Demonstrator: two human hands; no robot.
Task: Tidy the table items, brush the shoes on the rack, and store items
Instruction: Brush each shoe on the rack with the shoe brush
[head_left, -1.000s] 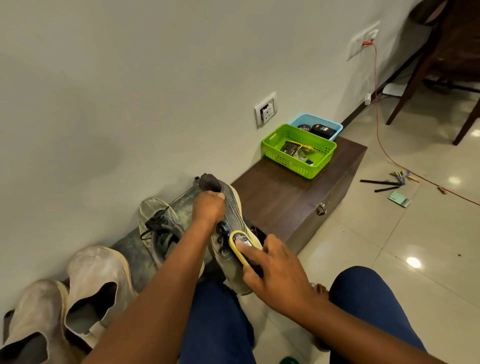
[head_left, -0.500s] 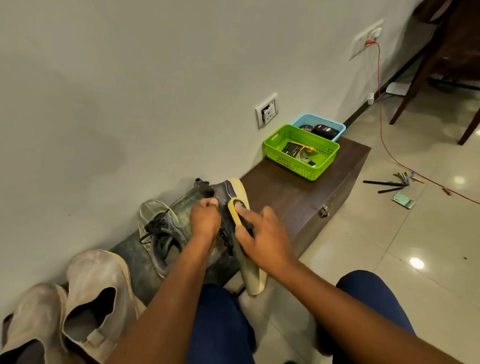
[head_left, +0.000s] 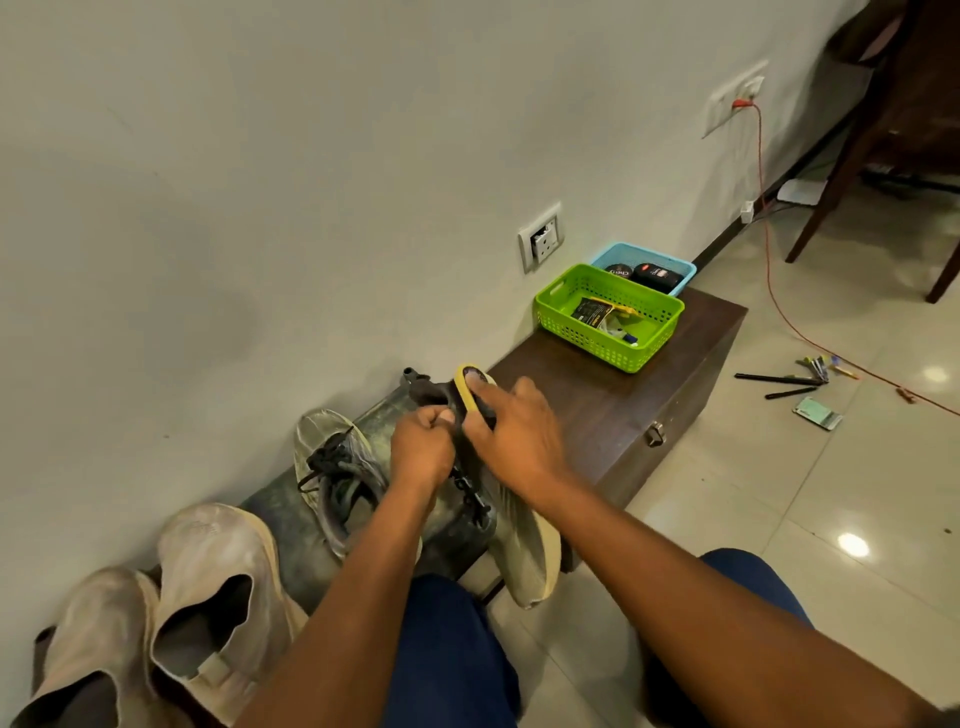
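The brushing is under way and far from finished, as I judge it. The fingers of the right hand (head_left: 511, 441) curl round a yellow-edged oval shoe brush (head_left: 467, 391) and press it against the heel end of a grey lace-up sneaker with a cream sole (head_left: 524, 545). The left hand (head_left: 422, 451) is bunched into a fist, its fingers pinching the sneaker's collar just beside the brush to steady it.

The sneaker is tilted on edge, its toe hanging off the low dark shoe rack (head_left: 395, 421) toward six o'clock. Its dusty grey partner (head_left: 337, 467) lies on the rack at nine o'clock from the hands, apparently not yet brushed. A pair of pale beige slip-on boots (head_left: 208, 571) at seven o'clock also looks dusty.

At two o'clock, on the dark wooden chest serving as a worktop (head_left: 597, 395), stand a lime green plastic basket (head_left: 608, 317) and a light blue plastic basket (head_left: 644, 262), both already holding small items. Out on the tiled floor (head_left: 779, 519) at three o'clock, loose pens and a small card (head_left: 795, 379) still wait to be gathered and stored.
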